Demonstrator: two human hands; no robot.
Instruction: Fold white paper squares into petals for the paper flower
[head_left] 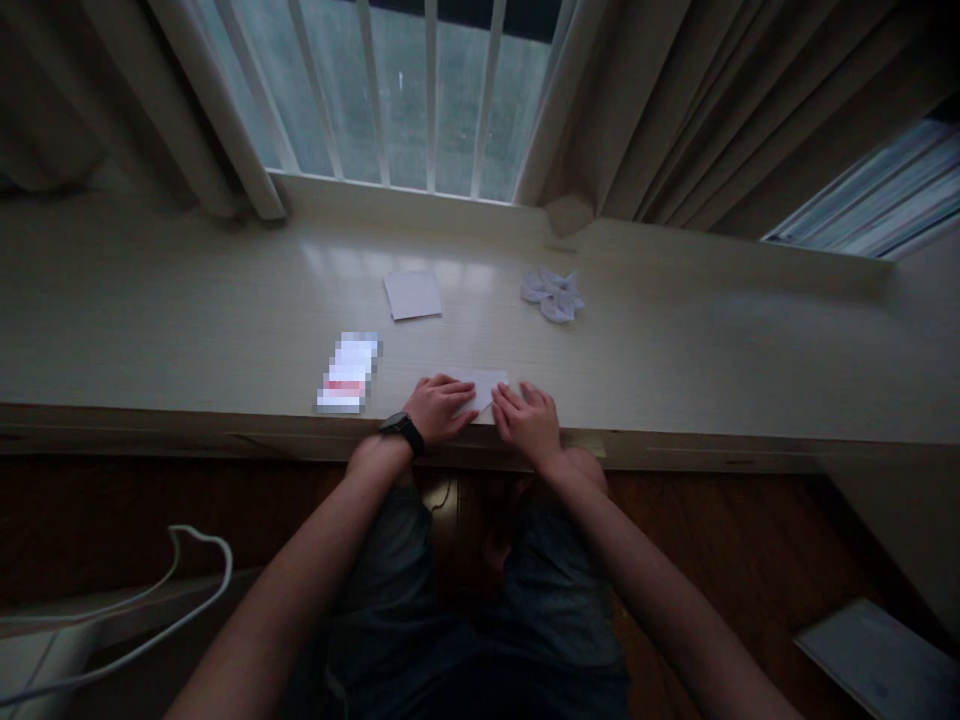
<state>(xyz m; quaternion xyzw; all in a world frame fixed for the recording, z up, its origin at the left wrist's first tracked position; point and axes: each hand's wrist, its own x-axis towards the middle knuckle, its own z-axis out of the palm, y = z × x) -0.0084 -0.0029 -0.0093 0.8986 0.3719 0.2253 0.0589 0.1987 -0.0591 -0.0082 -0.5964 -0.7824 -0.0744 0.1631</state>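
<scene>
A small folded piece of white paper point(489, 381) lies at the front edge of the pale wooden sill, partly covered by my hands. My left hand point(442, 405), with a dark watch point(403, 432) at its wrist, holds the paper down from the left, fingers together across it. From the right, my right hand point(527, 420) has bent fingers closed at the paper's right edge; the thumb's exact grip is hard to make out. Beyond my hands are a stack of square white paper point(413, 295) and a white folded, petal-shaped paper piece point(553, 294).
A lit phone point(348, 373), its screen blurred out, lies left of my left hand. Behind the sill point(697, 350) are a barred window point(405, 100) and brown curtains point(660, 110). A white cable point(202, 535) loops at lower left; a flat pale object point(885, 655) rests at lower right.
</scene>
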